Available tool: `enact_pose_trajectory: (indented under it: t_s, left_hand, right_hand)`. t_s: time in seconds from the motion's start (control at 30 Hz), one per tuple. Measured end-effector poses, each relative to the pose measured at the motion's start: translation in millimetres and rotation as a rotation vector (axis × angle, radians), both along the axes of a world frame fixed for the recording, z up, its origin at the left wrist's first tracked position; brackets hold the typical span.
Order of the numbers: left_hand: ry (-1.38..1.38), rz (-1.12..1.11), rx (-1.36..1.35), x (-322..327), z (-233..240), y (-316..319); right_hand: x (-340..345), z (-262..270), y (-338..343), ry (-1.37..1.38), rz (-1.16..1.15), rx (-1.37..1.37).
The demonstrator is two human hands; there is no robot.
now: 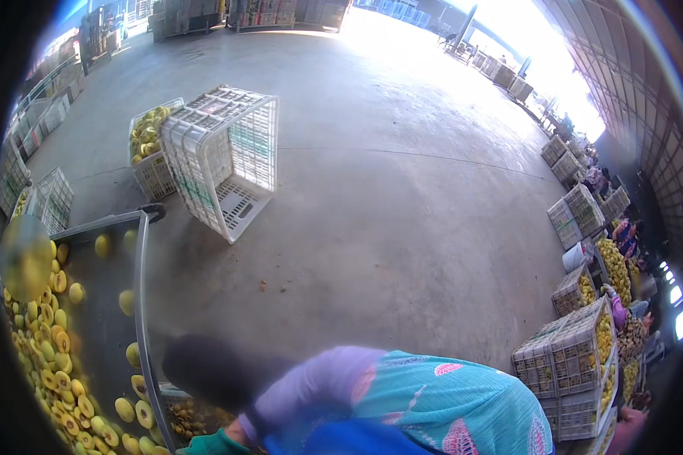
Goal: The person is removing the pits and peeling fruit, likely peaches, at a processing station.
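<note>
At the bottom left edge is my right hand point(213, 445) in a green glove, cut off by the picture's rim; its fingers are mostly hidden. The arm wears a lavender sleeve below a patterned teal sleeve. The hand is beside the metal rim of a dark work table point(143, 284) and near a crate holding small brown pits point(190, 418). Many halved yellow-green fruits point(62, 364) lie heaped on the table, several cut side up, and a few lie singly near the rim. My left hand is out of view. A dark blurred shape point(222, 364) hides the floor above the wrist.
An empty plastic crate point(222, 153) lies on its side on the concrete floor, against a fruit-filled crate point(156, 176). At the right stand stacked crates point(563, 358) with fruit, a white bucket point(574, 257) and several seated people. More crates point(54, 199) stand at the left.
</note>
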State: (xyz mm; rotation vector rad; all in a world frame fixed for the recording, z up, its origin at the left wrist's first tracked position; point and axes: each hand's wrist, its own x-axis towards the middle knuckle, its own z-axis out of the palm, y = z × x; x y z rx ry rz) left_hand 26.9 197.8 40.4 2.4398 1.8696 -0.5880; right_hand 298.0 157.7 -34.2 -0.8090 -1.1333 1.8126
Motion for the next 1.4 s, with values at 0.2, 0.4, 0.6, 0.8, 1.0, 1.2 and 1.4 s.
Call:
enact_pose_trajectory:
  t_s: [0.2, 0.4, 0.6, 0.8, 1.0, 1.2, 1.4]
  left_hand:
    - [-0.094, -0.022, -0.037, 8, -32, 51]
    - [-0.464, -0.116, -0.066, 33, -33, 59]
    - [-0.853, -0.137, -0.093, 65, -49, 55]
    - [-1.265, -0.192, -0.098, 137, -47, 58]
    - [-1.580, -0.066, 0.009, 165, -28, 18]
    - [-1.470, 0.285, 0.565, 102, 10, -60]
    - [-1.664, 0.573, 0.677, 81, -21, -83]
  right_hand:
    - [-11, -15, 32, -0.120, -0.116, 0.139]
    - [20, 31, -1, -0.190, -0.140, 0.213]
    - [11, 47, -15, -0.270, -0.099, 0.280]
    - [-21, 46, 8, -0.374, -0.084, 0.372]
    - [-69, 58, -13, -0.323, 0.095, 0.441]
    - [-5, 27, 9, -0.680, -0.218, 0.280]
    - [-36, 63, -20, -0.478, 0.080, 0.544]
